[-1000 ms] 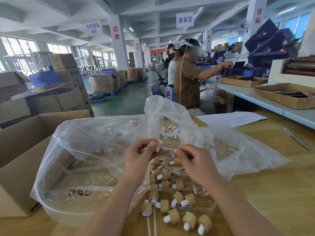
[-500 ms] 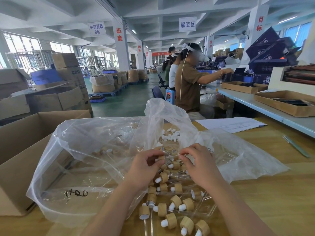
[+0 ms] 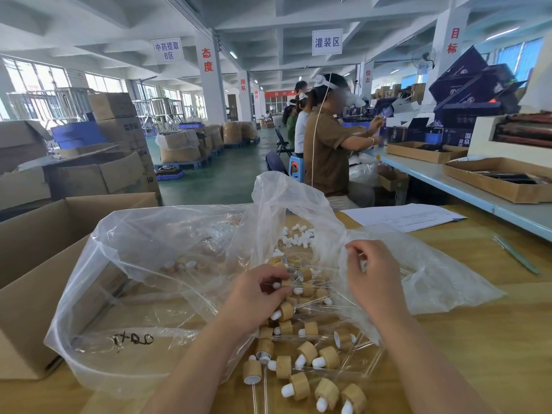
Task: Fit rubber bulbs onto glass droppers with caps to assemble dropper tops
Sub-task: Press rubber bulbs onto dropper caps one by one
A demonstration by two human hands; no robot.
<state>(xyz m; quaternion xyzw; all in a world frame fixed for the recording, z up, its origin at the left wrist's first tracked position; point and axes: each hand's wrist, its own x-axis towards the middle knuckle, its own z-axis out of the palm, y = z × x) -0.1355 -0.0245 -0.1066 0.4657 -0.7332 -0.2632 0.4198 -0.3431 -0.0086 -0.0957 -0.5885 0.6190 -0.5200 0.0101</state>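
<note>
Two hands: both work at the mouth of the clear plastic bag (image 3: pixel 179 264), which lies on the wooden table (image 3: pixel 478 339) toward its near edge.
Left hand (image 3: pixel 257 297): its fingers are curled, and thumb and fingertips pinch one dropper top (image 3: pixel 282 284) by its wooden cap, just over the heap, with the white bulb pointing left.
Right hand (image 3: pixel 373 282): its fingers are drawn into a fine pinch against the bag's film. Whether they hold a glass tube, a bulb or only plastic cannot be told.
Task parts: loose rubber bulbs (image 3: pixel 298 234) lie inside the bag toward the table's far edge. The assembled tops (image 3: pixel 307 354) are heaped between the forearms and spill toward the near edge.
Step in hand: this looks like one piece being finished or released before the next bulb is fetched.
Doing it well: grip the cap, never the glass. Push the bulb straight along the axis with a slight twist until it seats. Keep the pipette clear of the heap.
Caps: short cylinders, matte, tan, wood-grained.
Bulbs: small, white and rounded, and they look soft.
Pipettes: thin clear glass, brittle, nearly lost against the film.
Bag: thin, crinkled and glossy, with a black marker scrawl.
Left edge: an open cardboard box (image 3: pixel 35 264).
Far right: a paper sheet (image 3: pixel 403 216).
</note>
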